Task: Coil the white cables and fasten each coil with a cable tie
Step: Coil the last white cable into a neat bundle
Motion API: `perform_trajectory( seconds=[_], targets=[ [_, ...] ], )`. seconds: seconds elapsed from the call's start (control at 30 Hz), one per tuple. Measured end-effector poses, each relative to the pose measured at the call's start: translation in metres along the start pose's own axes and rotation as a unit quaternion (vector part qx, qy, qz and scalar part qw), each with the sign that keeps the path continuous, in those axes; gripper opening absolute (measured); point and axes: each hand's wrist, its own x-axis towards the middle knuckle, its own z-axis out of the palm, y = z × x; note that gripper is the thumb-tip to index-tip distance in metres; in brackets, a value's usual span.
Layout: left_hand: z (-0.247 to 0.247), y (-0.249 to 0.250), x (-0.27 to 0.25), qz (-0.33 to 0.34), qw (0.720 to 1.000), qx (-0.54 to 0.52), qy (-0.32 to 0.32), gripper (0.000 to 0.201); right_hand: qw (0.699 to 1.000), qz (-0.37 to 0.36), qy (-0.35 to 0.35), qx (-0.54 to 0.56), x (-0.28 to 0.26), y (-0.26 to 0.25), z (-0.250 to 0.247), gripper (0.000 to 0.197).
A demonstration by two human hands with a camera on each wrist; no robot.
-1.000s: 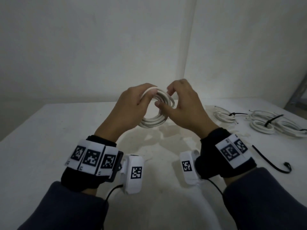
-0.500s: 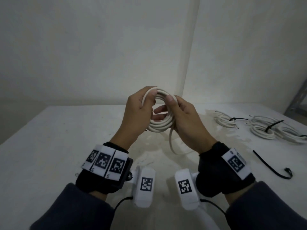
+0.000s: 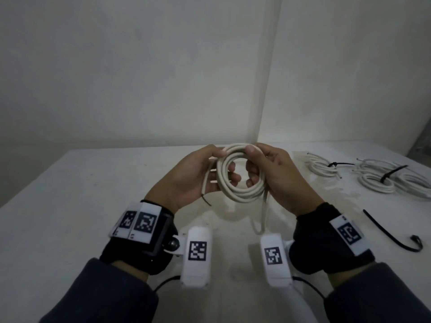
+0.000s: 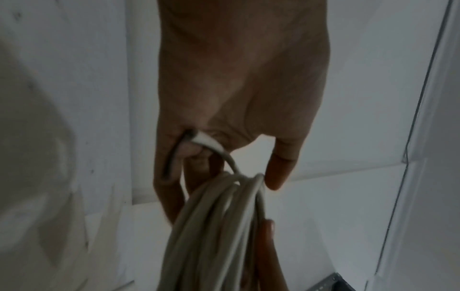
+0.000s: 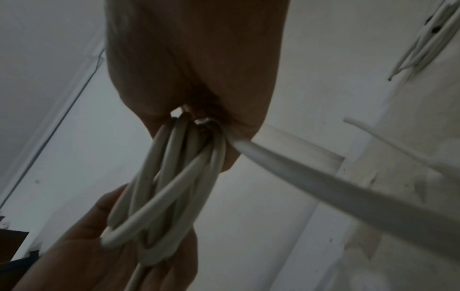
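Both hands hold one white cable coil (image 3: 241,176) upright above the white table (image 3: 58,206). My left hand (image 3: 198,176) grips its left side, thumb on top and fingers through the ring; a short cable end (image 3: 205,183) sticks down beside the palm. My right hand (image 3: 270,171) grips the right side, thumb on the top of the loop. A loose tail (image 3: 263,215) hangs from the coil to the table. The left wrist view shows the coil (image 4: 219,226) edge-on under the left fingers (image 4: 278,167). In the right wrist view the strands (image 5: 174,167) run into the right palm.
At the right of the table lie two tied coils, a smaller one (image 3: 324,166) and a larger one (image 3: 387,180), each with a black tie. A loose black cable tie (image 3: 391,231) lies nearer, at the right edge. Walls meet in a corner behind the table.
The coil has turned to face me and come lower and nearer. Both hands rotated palms inward, thumbs moving onto the top of the ring. The tail now hangs down to the table.
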Motion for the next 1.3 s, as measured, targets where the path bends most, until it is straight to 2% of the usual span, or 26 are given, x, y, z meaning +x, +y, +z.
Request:
perform_trajectory(
  seconds=[0.07,0.17,0.23,0.3,0.37,0.43,0.5,0.57,0.63,0.73,0.83,0.9,0.97,1.0,1.07,1.13,1.2,1.27,1.3],
  targets=[
    [-0.007,0.004,-0.004,-0.017,0.999,0.041,-0.022,0.027,0.999,-0.004,-0.037,-0.013,0.0,-0.004,-0.002,0.022],
    [-0.009,0.008,-0.008,0.018,0.988,0.149,-0.044,0.041,0.996,-0.007,-0.073,-0.039,0.002,-0.008,-0.004,0.021],
    [-0.007,0.008,-0.007,0.038,0.978,0.202,-0.029,0.044,0.996,-0.006,-0.082,-0.046,0.004,-0.011,-0.002,0.022],
    [-0.004,0.004,-0.004,0.037,0.978,0.206,-0.003,0.041,0.996,-0.011,-0.072,-0.059,0.007,-0.012,0.002,0.025],
    [0.002,-0.003,0.002,0.04,0.988,0.144,0.042,0.037,0.997,-0.027,-0.031,-0.073,0.01,-0.01,0.007,0.025],
    [0.008,-0.009,0.007,0.069,0.989,0.087,0.1,0.033,0.999,-0.025,0.019,-0.041,0.012,-0.003,0.013,0.023],
    [0.01,-0.013,0.011,0.109,0.977,0.114,0.142,0.03,0.997,0.022,0.031,0.066,0.011,0.002,0.016,0.024],
    [0.009,-0.016,0.012,0.148,0.96,0.171,0.164,0.03,0.981,0.084,0.002,0.173,0.01,0.003,0.015,0.029],
    [0.009,-0.017,0.012,0.171,0.944,0.222,0.176,0.03,0.97,0.124,-0.025,0.208,0.009,0.0,0.01,0.032],
    [0.014,-0.022,0.014,0.181,0.934,0.259,0.168,0.03,0.977,0.125,-0.031,0.172,0.009,-0.006,0.008,0.033],
    [0.018,-0.028,0.016,0.175,0.934,0.259,0.174,0.037,0.99,0.091,0.02,0.107,0.009,-0.006,0.01,0.025],
    [0.019,-0.03,0.016,0.13,0.951,0.231,0.16,0.05,0.99,0.069,0.06,0.106,0.01,-0.005,0.01,0.025],
    [0.018,-0.031,0.016,0.027,0.975,0.161,0.148,0.071,0.983,0.051,0.104,0.139,0.012,-0.007,0.006,0.026],
    [0.017,-0.031,0.016,-0.038,0.978,0.135,0.155,0.08,0.979,0.041,0.125,0.158,0.014,-0.01,0.002,0.025],
    [0.01,-0.034,0.014,-0.167,0.964,0.132,0.157,0.09,0.969,0.019,0.152,0.194,0.016,-0.016,-0.003,0.025],
    [0.007,-0.038,0.014,-0.272,0.947,0.161,0.063,0.094,0.959,0.001,0.162,0.234,0.017,-0.021,-0.003,0.027],
    [0.01,-0.043,0.014,-0.319,0.934,0.156,-0.025,0.092,0.945,0.001,0.158,0.287,0.016,-0.021,0.001,0.025],
    [0.015,-0.047,0.014,-0.32,0.939,0.118,-0.044,0.077,0.928,0.019,0.153,0.34,0.013,-0.017,0.007,0.023],
    [0.017,-0.047,0.014,-0.301,0.949,0.081,-0.033,0.062,0.923,0.025,0.157,0.351,0.012,-0.014,0.009,0.022]
  ],
)
